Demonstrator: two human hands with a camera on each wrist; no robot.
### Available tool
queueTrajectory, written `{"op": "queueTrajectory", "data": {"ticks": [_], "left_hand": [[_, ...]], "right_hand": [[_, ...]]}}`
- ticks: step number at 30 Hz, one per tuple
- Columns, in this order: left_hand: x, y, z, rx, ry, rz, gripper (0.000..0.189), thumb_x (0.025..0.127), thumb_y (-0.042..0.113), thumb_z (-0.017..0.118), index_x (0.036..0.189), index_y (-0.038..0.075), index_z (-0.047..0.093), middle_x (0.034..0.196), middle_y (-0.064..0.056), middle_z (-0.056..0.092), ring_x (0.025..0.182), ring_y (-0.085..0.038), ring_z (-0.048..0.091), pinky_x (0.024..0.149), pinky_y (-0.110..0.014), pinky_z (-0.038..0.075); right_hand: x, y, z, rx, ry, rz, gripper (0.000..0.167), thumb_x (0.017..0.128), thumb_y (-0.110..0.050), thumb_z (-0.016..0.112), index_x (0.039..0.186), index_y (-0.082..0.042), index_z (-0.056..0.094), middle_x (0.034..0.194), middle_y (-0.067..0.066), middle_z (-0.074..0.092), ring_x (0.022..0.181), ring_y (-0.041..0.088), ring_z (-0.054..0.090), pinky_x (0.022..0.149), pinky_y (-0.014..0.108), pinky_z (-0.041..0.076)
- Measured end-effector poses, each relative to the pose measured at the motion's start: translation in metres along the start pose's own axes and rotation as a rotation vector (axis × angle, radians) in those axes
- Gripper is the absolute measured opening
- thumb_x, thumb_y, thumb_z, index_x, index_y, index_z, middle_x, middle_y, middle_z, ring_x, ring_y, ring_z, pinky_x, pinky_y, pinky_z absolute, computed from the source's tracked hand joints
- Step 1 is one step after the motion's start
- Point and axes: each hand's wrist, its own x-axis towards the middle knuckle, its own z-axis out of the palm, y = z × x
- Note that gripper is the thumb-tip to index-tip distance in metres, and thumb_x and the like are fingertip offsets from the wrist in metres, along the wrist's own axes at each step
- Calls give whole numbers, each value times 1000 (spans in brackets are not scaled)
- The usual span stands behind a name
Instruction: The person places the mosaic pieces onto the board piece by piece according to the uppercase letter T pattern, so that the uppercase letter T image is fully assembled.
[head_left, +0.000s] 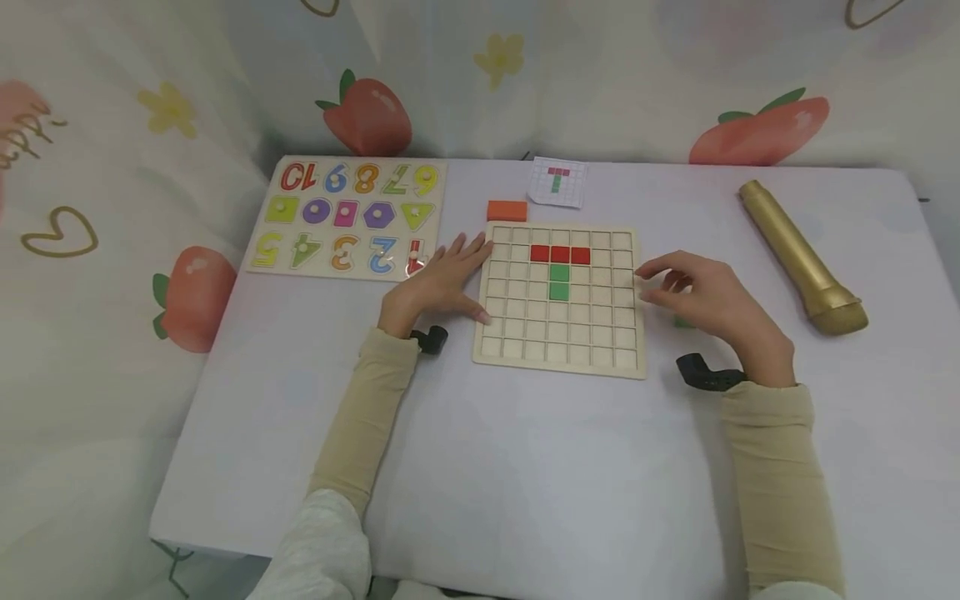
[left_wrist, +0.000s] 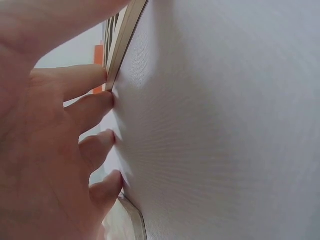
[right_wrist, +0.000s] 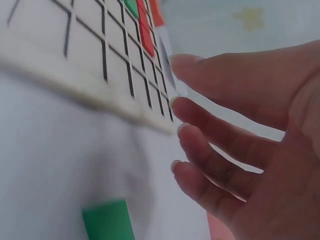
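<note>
A pale wooden grid board [head_left: 558,365] lies flat on the white table. Three red squares form a row in its upper part, and two green squares [head_left: 559,282] run down from the middle one, making a T. My left hand [head_left: 442,279] spreads at the board's left side, thumb and index fingertip at its edge. By the right edge hovers my right hand [head_left: 697,287], fingers loosely bent and thumb apart, holding nothing. A green block [right_wrist: 109,220] lies on the table beneath it, mostly hidden by the hand in the head view.
A number-and-shape puzzle board [head_left: 352,271] lies at the back left. Behind the grid board are an orange block [head_left: 507,210] and a paper card [head_left: 557,183] printed with a red and green T. A gold microphone-shaped object [head_left: 798,254] lies at the right.
</note>
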Motion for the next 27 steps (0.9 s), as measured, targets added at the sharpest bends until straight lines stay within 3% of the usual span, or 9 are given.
{"op": "queueTrajectory", "data": {"ticks": [9, 14, 18, 27], "left_hand": [[4, 1, 2, -2, 8, 4, 121, 79, 47, 87, 167, 22, 7, 174, 5, -6, 160, -21, -14, 132, -40, -8], [3, 2, 2, -4, -3, -5, 122, 79, 47, 87, 167, 22, 7, 174, 5, -6, 160, -21, -15, 132, -40, -8], [3, 1, 2, -3, -3, -11, 122, 79, 46, 87, 167, 22, 6, 174, 4, -6, 160, -21, -15, 132, -41, -9], [3, 2, 1, 3, -1, -4, 122, 79, 46, 87, 167, 21, 6, 175, 3, -5, 160, -21, -14, 132, -41, -8]], "right_hand": [[-8, 40, -24, -27, -90, 87, 43, 96, -36, 73, 130, -11, 68, 121, 16, 68, 106, 22, 58, 78, 17, 43], [-12, 58, -28, -23, -144, 132, 49, 93, -39, 76, 129, -7, 68, 118, 14, 68, 95, 8, 57, 73, 12, 43], [-14, 65, -26, -3, -157, 156, 52, 90, -43, 79, 128, -9, 69, 113, 8, 67, 92, 7, 56, 74, 13, 43], [-13, 63, -22, 19, -208, 83, 50, 84, -30, 86, 126, -9, 68, 113, 8, 63, 96, 12, 51, 78, 16, 39]]}}
